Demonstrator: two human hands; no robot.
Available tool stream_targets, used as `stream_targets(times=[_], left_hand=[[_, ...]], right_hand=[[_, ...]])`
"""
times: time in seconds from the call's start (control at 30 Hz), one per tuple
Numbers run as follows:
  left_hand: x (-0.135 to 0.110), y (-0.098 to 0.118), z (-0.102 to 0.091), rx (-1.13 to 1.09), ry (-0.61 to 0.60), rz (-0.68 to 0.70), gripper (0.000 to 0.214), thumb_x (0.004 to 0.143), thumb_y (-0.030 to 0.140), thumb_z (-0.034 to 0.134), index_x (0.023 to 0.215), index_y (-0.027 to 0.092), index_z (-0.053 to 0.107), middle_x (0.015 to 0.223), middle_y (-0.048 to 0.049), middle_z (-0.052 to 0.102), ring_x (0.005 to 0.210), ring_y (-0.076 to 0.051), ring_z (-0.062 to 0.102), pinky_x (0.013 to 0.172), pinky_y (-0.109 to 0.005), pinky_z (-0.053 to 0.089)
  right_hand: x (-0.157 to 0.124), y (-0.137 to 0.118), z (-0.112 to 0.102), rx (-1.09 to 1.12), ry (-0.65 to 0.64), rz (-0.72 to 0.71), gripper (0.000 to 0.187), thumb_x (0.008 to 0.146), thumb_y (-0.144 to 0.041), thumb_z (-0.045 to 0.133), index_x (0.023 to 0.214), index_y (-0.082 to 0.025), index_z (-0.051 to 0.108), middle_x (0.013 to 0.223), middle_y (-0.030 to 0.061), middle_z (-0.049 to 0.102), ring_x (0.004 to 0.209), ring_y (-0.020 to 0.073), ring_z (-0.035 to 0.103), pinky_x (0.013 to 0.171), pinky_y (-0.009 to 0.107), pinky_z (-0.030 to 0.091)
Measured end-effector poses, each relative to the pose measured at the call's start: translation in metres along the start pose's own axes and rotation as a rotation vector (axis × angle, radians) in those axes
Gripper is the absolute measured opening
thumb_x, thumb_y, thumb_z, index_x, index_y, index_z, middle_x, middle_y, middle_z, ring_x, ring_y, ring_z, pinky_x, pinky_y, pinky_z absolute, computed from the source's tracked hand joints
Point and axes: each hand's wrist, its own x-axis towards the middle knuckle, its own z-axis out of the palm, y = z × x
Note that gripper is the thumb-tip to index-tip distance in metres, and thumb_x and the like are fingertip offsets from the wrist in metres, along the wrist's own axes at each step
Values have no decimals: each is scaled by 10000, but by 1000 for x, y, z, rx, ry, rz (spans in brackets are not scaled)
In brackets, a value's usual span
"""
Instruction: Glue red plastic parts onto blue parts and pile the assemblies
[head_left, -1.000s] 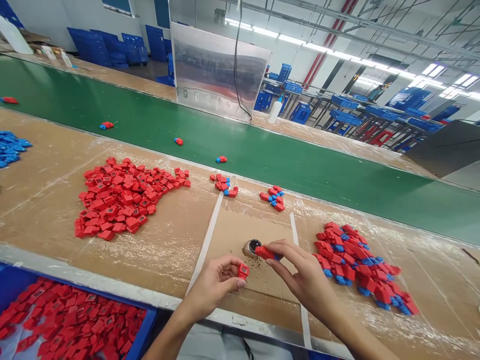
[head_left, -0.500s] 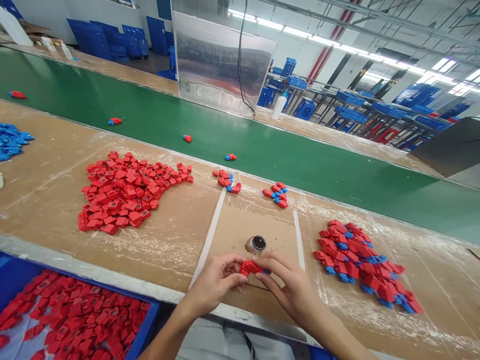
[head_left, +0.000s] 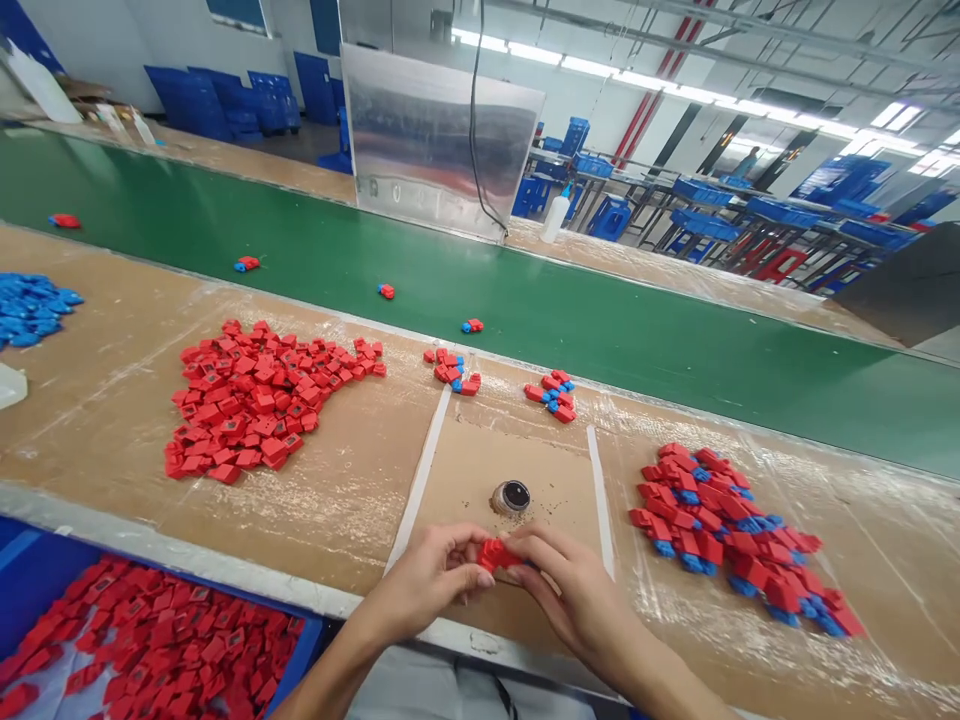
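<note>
Between my two hands is a small red plastic piece (head_left: pixel 493 553), held just in front of a small round jar with a dark top (head_left: pixel 514 496). My left hand (head_left: pixel 429 578) pinches its left side with thumb and fingers. The fingers of my right hand (head_left: pixel 564 580) close on its right side and hide that end. A heap of loose red pieces (head_left: pixel 255 395) lies to the left on the bench. On the right is a pile of red pieces joined with blue ones (head_left: pixel 731 530). Two small clusters of red-and-blue pieces (head_left: pixel 454 372) (head_left: pixel 553 394) lie beyond the jar.
A green conveyor belt (head_left: pixel 600 310) runs across behind the bench, carrying several red-and-blue pieces. Blue pieces (head_left: pixel 34 308) are heaped at far left. A blue bin (head_left: pixel 311 640) of red pieces stands below the bench edge. White tape strips (head_left: pixel 421 480) flank the jar.
Pieces on the belt have shifted slightly rightward in view, and the camera view has tilted a little. Both hands keep hold of the red piece, which has turned slightly; blue at its right end no longer shows.
</note>
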Motion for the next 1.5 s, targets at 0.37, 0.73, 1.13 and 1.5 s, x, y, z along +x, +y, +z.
stream_targets(times=[0.37,0.73,1.13,1.5], left_hand=[[45,114,-173,1442,902,-236,431,933,375,366,1197,101,568,965,-193,712,934,-359,657,771,-415,482],[68,97,-167,1681,784,-382,350,974,333,288,1160,182,544,878,-163,695,805,-352,694,640,-387,492],[-6,47,-134,1167,809,-63,249,941,212,346,1021,228,581,977,-80,664,864,-251,647,743,-336,463],[-22,26,-86,35,553,109,267,772,379,710,908,178,600,934,-57,709,881,-193,660,818,-293,505]], right_hand=[[-115,166,-175,-414,491,676,292,746,-651,559,944,-446,624,827,119,727,632,369,679,492,512,488],[130,201,-151,-567,136,332,327,956,-330,418,1181,-175,597,1073,130,636,903,249,651,805,385,513],[296,209,-32,-628,-40,523,393,1001,-456,443,1123,-118,602,982,152,654,899,257,639,773,360,466],[156,143,-91,-589,-35,178,224,981,-353,477,1086,-215,619,1028,81,622,824,194,618,732,271,446]])
